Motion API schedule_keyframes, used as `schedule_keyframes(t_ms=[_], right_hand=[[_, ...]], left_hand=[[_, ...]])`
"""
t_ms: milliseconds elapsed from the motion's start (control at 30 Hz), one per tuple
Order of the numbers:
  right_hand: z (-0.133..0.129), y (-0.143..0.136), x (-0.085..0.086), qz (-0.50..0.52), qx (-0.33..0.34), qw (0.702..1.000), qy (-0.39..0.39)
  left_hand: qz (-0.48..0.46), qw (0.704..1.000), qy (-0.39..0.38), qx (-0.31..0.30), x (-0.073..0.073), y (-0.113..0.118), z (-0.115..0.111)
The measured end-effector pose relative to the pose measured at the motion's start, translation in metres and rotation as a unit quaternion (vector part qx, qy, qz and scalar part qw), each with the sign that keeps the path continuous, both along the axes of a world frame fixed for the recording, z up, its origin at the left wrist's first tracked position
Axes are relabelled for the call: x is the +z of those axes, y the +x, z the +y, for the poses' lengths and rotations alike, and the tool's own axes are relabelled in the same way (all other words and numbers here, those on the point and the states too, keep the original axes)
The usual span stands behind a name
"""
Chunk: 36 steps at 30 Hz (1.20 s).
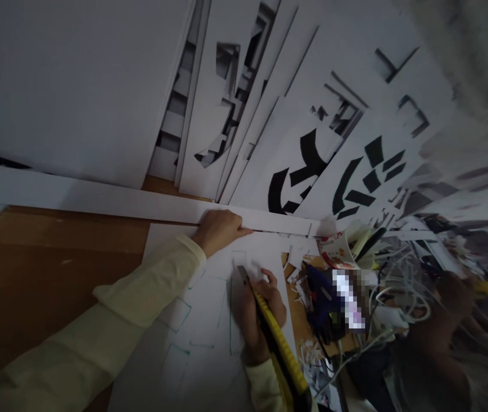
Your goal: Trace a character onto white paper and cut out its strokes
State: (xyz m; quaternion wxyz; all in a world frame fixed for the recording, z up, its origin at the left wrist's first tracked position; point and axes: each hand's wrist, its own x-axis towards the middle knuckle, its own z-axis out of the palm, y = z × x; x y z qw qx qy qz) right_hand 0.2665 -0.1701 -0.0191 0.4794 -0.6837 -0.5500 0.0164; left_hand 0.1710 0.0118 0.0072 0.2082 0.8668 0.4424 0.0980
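My left hand rests on a long white strip at the top edge of a white sheet, its fingers curled and pressed down at the strip's lower edge. Green outlines of shapes are drawn on the sheet. Below and to the right, my right hand is wrapped round a yellow and black utility knife. The blade points up and left, over the drawn lines. Whether its tip touches the sheet cannot be made out.
Large white boards with cut-out shapes lean behind the strip. On the right are a paper cup, tangled cables, white scraps and a dark blue tool. Another person's blurred arm is at the far right.
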Motion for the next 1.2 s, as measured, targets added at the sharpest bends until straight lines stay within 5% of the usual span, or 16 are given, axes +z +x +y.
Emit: schedule_keyframes(t_ms=[233, 1200], right_hand=[[0.033, -0.006, 0.012, -0.042, 0.014, 0.999, 0.005], [0.033, -0.007, 0.016, -0.028, 0.043, 0.999, -0.012]], left_hand=[[0.009, 1.0, 0.015, 0.005, 0.0, 0.0, -0.003], [0.012, 1.0, 0.011, 0.003, 0.001, 0.0, -0.003]])
